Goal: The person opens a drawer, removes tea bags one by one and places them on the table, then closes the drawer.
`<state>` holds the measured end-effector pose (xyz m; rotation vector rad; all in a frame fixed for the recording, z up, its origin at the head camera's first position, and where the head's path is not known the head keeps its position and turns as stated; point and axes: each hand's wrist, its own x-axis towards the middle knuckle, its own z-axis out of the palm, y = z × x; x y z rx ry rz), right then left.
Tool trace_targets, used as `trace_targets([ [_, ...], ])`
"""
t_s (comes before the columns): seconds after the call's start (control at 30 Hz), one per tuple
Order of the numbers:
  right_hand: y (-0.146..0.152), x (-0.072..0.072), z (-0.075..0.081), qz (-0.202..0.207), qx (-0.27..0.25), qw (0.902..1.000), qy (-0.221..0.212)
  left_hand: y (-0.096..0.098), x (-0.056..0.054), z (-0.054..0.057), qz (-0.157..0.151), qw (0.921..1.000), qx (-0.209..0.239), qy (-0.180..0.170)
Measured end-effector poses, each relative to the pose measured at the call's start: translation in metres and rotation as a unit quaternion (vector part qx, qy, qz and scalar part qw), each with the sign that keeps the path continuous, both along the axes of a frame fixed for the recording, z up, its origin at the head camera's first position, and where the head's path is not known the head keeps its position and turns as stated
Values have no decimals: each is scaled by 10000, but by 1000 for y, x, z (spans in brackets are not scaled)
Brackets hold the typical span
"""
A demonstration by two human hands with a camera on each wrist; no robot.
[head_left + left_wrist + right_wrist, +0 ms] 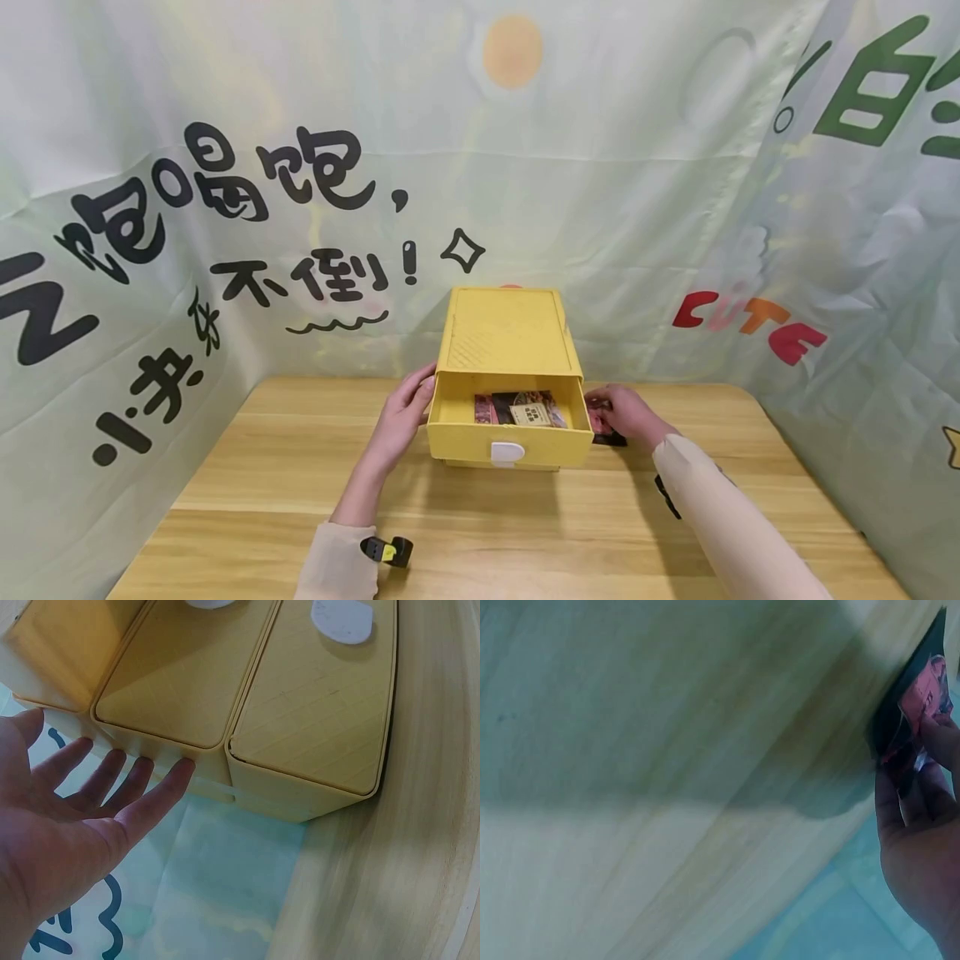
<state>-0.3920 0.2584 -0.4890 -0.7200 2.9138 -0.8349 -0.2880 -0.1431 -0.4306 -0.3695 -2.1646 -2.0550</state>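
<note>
A yellow drawer cabinet (502,329) stands at the back of the table, its top drawer (510,446) pulled out. Inside the drawer lies a dark packet (525,408) with red and a cream label. My left hand (401,417) touches the cabinet's left side; in the left wrist view its fingers (154,799) are spread and nearly straight along the yellow wall. On the other side, my right hand (628,412) pinches a black and red packet (926,694) between thumb and fingers. The cabinet partly hides that packet in the head view.
The wooden table (487,542) runs up to a printed cloth backdrop (585,208) behind and at both sides. Lower drawers with white pull tabs (343,619) are closed beneath the top one. Black bands sit on both wrists.
</note>
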Motion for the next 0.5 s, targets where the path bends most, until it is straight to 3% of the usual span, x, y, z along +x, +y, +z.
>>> trace_targets([
  [0.17,0,0,-3,6,240,9983,525,0,0,1,-4,10000,11,-5],
  [0.5,-3,3,-6,-151,370,9948,935,0,0,1,-26,10000,18,-33],
])
